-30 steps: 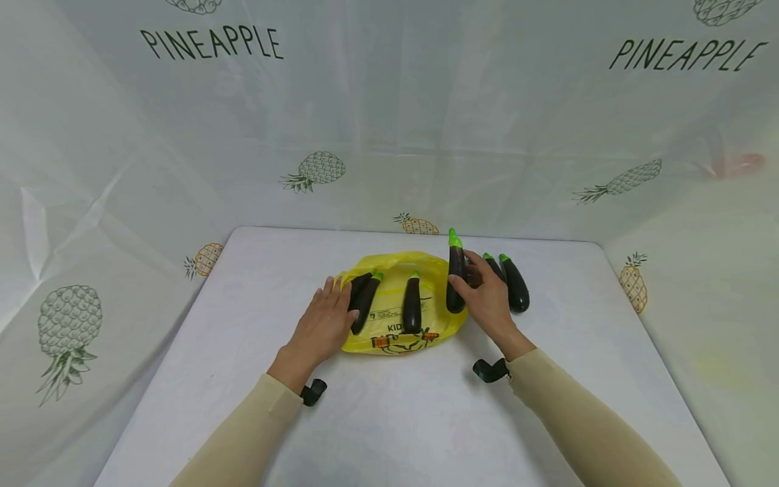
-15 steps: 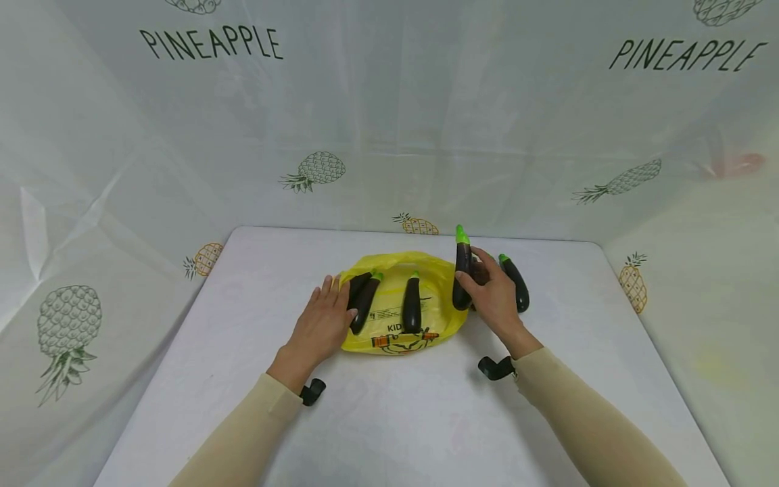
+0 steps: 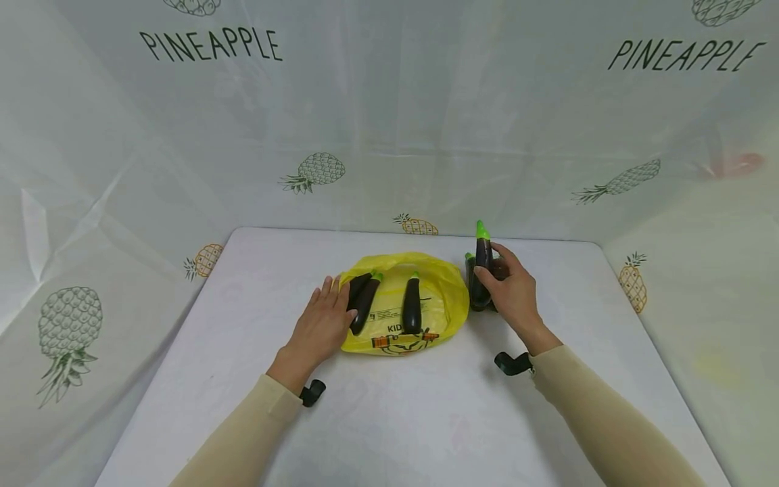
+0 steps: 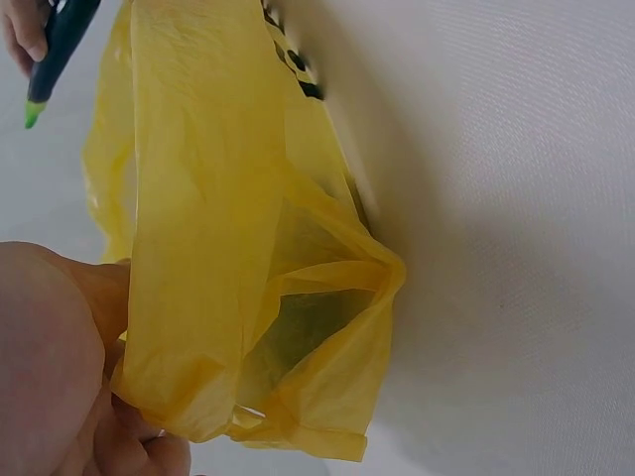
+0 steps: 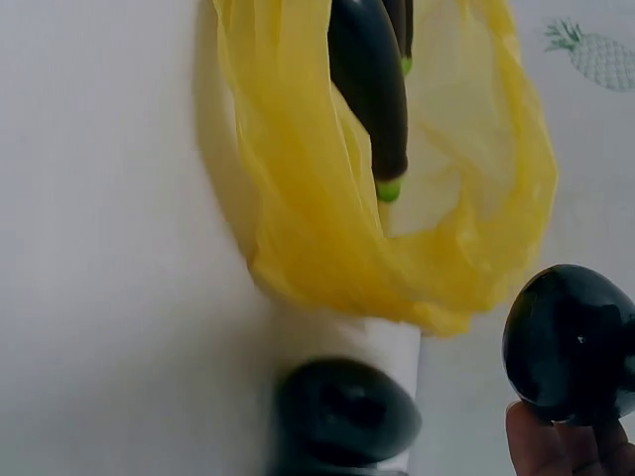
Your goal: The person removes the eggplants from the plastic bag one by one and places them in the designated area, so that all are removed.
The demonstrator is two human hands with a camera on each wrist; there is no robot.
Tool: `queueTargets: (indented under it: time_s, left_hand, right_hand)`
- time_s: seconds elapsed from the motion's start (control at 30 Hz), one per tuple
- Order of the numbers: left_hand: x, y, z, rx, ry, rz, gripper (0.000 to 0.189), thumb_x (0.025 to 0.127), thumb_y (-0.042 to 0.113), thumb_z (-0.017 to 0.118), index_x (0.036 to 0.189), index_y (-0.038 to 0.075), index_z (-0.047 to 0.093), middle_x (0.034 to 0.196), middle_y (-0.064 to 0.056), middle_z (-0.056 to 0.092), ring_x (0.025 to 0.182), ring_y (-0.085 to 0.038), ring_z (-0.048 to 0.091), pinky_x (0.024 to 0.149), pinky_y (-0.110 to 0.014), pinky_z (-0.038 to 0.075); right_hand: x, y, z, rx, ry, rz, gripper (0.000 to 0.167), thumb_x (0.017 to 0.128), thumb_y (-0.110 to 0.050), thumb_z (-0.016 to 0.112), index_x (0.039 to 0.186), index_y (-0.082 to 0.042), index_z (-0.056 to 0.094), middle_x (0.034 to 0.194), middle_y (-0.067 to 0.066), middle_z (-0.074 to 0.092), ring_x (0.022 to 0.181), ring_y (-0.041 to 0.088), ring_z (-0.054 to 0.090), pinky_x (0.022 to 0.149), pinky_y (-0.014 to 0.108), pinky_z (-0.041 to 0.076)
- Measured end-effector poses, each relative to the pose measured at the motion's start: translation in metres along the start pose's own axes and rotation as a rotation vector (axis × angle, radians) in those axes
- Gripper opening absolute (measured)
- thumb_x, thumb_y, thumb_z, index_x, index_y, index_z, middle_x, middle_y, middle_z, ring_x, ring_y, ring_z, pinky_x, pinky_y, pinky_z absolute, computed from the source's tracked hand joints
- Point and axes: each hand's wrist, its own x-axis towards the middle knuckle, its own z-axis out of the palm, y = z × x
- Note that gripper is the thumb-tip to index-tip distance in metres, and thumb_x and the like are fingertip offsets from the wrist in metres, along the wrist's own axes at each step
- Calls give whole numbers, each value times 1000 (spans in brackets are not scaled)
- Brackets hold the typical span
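Observation:
My right hand (image 3: pixel 514 294) grips an eggplant (image 3: pixel 483 264) with a bright green stem, tilted up to the right of a yellow plastic bag (image 3: pixel 447 331). Close on its left, another eggplant (image 3: pixel 470 270) is partly hidden behind it. More dark eggplant shows under my fingers, mostly covered. On the bag's left rim lies my left hand (image 3: pixel 319 321), thumb inside, with the rim pinched against the fingers. Inside the bag are an eggplant (image 3: pixel 412 304) near the middle and two at the left, one (image 3: pixel 367 301) clearer than the other. The left wrist view shows the bag's outer wall (image 4: pixel 208 198).
The white table (image 3: pixel 389 419) carries everything. Its far edge meets a hanging white sheet (image 3: pixel 487 135) printed with pineapples, which also drapes along both sides. A black wrist camera (image 3: pixel 512 363) hangs at the right wrist and another (image 3: pixel 313 393) at the left.
My right hand has carried its eggplant rightward, from over the bag's right rim to beside the bag, where it now covers most of the eggplants there. The left hand and bag stay put.

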Motion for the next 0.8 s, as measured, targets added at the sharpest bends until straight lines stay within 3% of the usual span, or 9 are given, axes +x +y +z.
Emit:
queueTargets:
  time_s: [0.2,0.47,0.8]
  left_hand:
    - [0,-1,2,-14,-9,0,63,114,32,50,163,-4,33,170,-26,26,161,-42,17,131,-57,20]
    - [-1,0,0,-10,-34,-10,64,113,32,50,164,-3,31,171,-26,25,162,-41,15,132,-56,19]
    - [-1,-1,1,-27,-40,-5,64,114,32,50,164,-3,31,170,-27,26,162,-41,14,132,-56,18]
  right_hand:
    - [4,8,-16,-44,29,20,62,105,-37,65,162,-22,44,132,23,67,117,39,69,90,52,60]
    - [9,22,-42,-130,63,19,62,106,-37,64,162,-20,45,131,24,68,116,40,68,68,25,52]
    - [15,42,-66,-237,69,56,62,106,-38,60,162,-15,45,134,29,66,112,45,70,63,28,49]
